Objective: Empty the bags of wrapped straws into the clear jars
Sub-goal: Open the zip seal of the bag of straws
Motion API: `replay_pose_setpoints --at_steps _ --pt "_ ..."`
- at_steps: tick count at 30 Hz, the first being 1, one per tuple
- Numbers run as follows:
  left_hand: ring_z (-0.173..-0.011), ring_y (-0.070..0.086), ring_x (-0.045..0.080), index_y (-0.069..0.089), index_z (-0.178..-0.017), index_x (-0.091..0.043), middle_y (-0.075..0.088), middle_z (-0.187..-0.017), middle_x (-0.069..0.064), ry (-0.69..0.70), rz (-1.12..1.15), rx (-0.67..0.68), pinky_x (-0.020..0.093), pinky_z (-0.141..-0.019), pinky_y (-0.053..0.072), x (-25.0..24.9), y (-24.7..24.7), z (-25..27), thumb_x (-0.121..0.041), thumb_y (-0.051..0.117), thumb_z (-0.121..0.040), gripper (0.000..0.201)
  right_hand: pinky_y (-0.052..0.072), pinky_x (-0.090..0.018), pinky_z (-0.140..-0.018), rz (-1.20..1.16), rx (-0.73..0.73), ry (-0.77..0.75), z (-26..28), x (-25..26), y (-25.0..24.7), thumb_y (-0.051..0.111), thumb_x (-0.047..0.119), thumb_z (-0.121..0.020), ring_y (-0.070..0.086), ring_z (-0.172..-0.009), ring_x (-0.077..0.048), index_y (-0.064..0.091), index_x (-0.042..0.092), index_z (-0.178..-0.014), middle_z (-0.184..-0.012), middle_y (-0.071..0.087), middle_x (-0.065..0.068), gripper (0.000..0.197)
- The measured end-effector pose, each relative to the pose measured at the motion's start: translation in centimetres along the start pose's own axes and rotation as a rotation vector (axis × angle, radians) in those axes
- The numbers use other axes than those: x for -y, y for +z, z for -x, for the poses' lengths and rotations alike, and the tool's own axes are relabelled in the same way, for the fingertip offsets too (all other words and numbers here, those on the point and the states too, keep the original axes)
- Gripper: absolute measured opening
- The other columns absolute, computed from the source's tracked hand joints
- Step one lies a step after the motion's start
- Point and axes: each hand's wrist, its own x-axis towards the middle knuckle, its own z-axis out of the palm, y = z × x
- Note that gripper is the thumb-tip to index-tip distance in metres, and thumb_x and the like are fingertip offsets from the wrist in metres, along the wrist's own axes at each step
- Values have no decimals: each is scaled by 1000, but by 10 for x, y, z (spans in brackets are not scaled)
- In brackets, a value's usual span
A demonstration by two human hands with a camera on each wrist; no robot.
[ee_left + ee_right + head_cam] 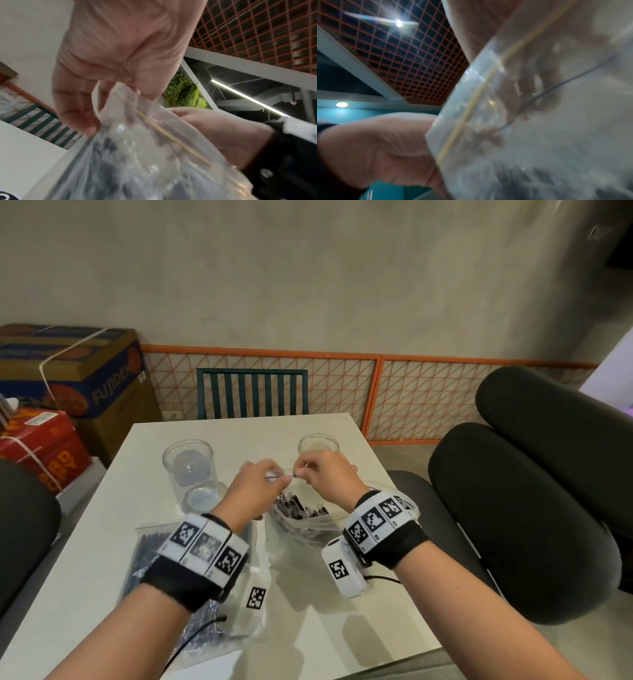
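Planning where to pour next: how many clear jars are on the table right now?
3. A tall jar at far left, a short jar just in front of it, and a jar beyond the right hand, partly hidden.

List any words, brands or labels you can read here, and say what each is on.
"FUJIDEN": blue band of the strapped cardboard box at the far left.
"RD" over "PY": part of larger lettering on the red box; the rest is cut off.
White label on the red box: too small to read.
Wristband squares: patterns, no letters.
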Motion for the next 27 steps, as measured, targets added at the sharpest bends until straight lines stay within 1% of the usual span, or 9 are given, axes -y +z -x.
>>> replay_pose_setpoints --at_steps 4,8,13,15,19,21,23,25,27 --pt "-67 55 19 62 -83 -2 56 -81 8 -100 246 73 26 -46 54 5 -4 -10 -21 48 -96 27 29 -57 -106 187 6 106 9 -19 -21 50 18 -94 46 -116 -23 59 27 -117 -115 56 0 26" --pt "-55 54 20 54 -71 -6 52 -70 8 -157 497 52 20 -38 51 16 0 -11 -12 41 -98 31 37 -49 -94 561 -124 298 33 -52 -44 44 14 -94 40 -119 -32 56 24 -121 -124 49 -9 30" --pt "-53 52 15 57 -91 -10 49 -69 3 -213 544 162 22 -41 51 18 11 -14 -26 47 -96 19 48 -27 -61 -11 -39 265 38 -71 -50 46 23 -96 54 -80 -18 68 13 -89 -87 62 -2 25" --pt "-47 47 11 60 -100 -12 47 -67 1 -218 476 259 23 -43 49 21 13 -19 -38 49 -94 29 55 -29 -61 -376 5 335 41 -70 -49 46 28 -96 50 -67 -11 61 13 -76 -71 57 2 29" --pt "-29 46 9 55 -80 -12 47 -38 -7 -385 624 348 21 -42 48 23 20 -24 -36 49 -94 29 52 -28 -55 -722 94 674 30 -77 -35 48 27 -96 41 -45 -10 51 15 -75 -59 40 1 24" --pt "-30 55 12 49 -73 -14 57 -50 0 -479 826 298 22 -36 49 20 28 -22 -30 49 -95 27 47 -24 -46 -715 122 774 23 -79 -25 53 30 -93 40 -49 -15 50 11 -79 -63 40 -3 24" --pt "-35 61 15 51 -77 -12 57 -73 6 -514 968 199 28 -38 53 19 36 -20 -26 48 -96 23 54 -28 -60 -577 110 751 22 -80 -19 57 42 -89 50 -63 -20 54 5 -91 -76 47 -8 37" --pt "-42 64 16 52 -83 -9 53 -76 6 -494 1040 113 30 -43 55 20 43 -19 -23 44 -97 22 55 -36 -73 -360 61 664 28 -78 -22 56 56 -83 54 -94 -23 51 3 -113 -109 49 -10 61" --pt "-47 65 17 49 -77 -10 46 -69 3 -466 1092 82 29 -45 54 20 46 -16 -17 38 -99 26 53 -33 -65 -284 46 633 38 -74 -29 57 65 -77 50 -113 -25 32 11 -138 -138 33 -10 86"
